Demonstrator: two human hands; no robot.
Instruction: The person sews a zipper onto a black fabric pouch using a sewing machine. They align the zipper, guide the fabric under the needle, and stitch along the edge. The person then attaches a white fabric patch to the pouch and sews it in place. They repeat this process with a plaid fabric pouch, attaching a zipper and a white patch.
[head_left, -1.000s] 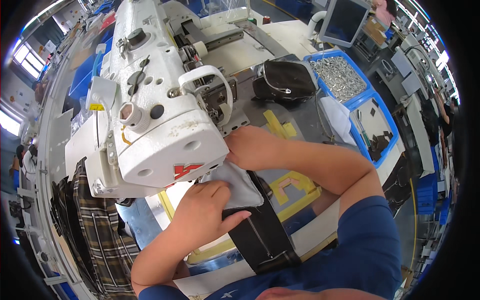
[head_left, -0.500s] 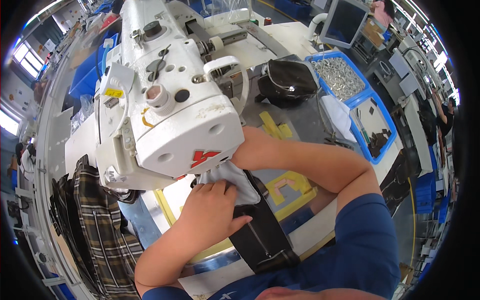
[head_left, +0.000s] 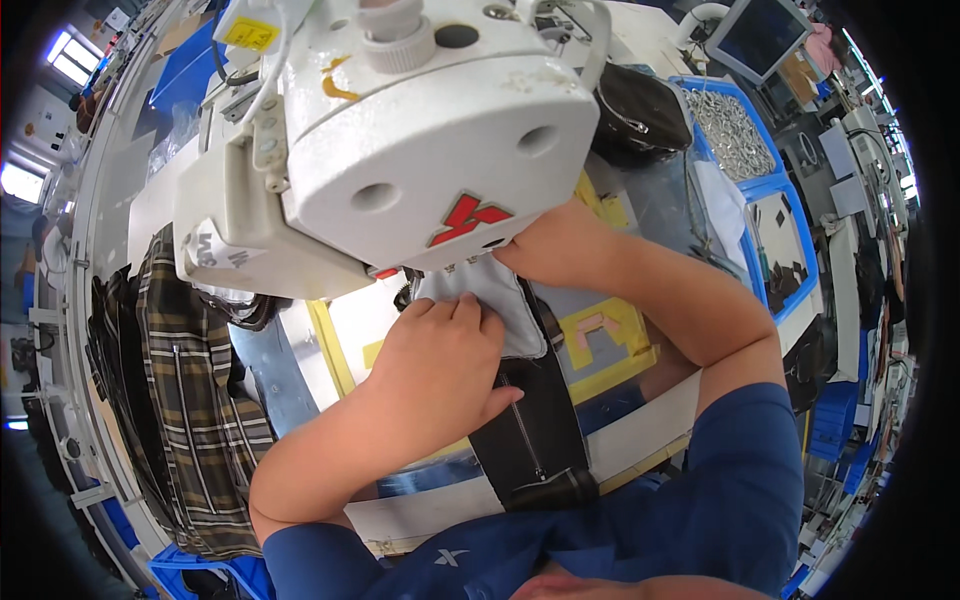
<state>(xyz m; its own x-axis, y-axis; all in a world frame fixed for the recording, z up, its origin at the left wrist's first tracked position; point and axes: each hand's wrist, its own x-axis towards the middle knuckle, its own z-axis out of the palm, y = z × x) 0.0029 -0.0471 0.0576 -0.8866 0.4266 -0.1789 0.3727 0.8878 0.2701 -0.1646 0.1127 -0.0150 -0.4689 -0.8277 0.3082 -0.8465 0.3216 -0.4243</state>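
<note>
My left hand (head_left: pixel 447 343) lies palm down on a pale grey lining cloth (head_left: pixel 517 318). Its fingers are bent a little with their tips on the cloth, and the thumb points away over a black zippered strip (head_left: pixel 522 425). That strip runs from beneath the lining toward my body. My right hand (head_left: pixel 560 245) reaches in from the right to the far edge of the lining, its fingertips hidden below the head of a white sewing machine (head_left: pixel 440 150). The needle area is also hidden by the machine head.
Brown plaid pieces with zippers (head_left: pixel 190 420) hang at the left. Yellow tape (head_left: pixel 640 358) marks the worktable. At the far right stand a blue tray of metal parts (head_left: pixel 730 130), a second blue tray (head_left: pixel 812 262) and a dark glossy pouch (head_left: pixel 640 115). A monitor (head_left: pixel 760 38) is behind.
My view has come closer to the machine head, which looks larger. Both hands stay at the lining, with little visible movement over the cloth.
</note>
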